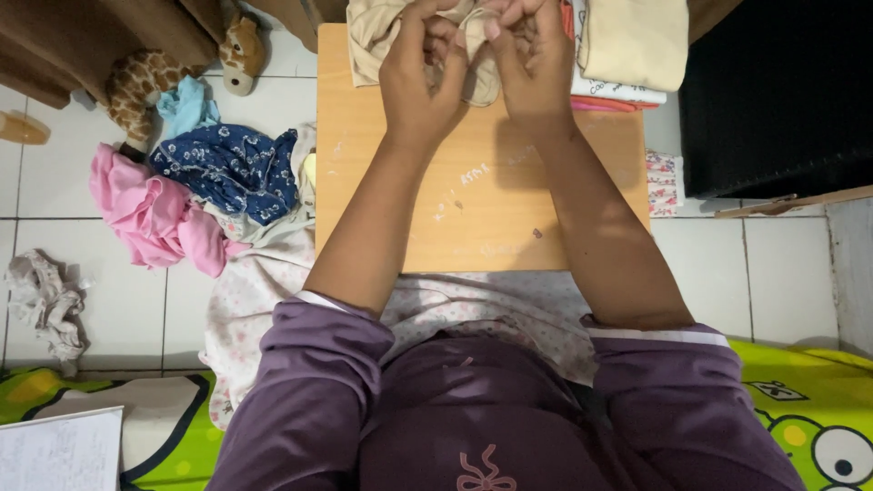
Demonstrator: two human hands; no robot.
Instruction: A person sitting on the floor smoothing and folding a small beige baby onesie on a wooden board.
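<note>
Purple sleeves reach out, left hand [420,77] and right hand [532,68] both pinching the beige garment [377,36] over the wooden table [482,191] — edges want matching, I'd say.

To your left, on the white tiled floor [55,191], you have a pink garment [150,214] touching a blue floral cloth [232,168], with a toy giraffe [155,77] behind them. A crumpled grey rag [45,305] lies well apart.
</note>
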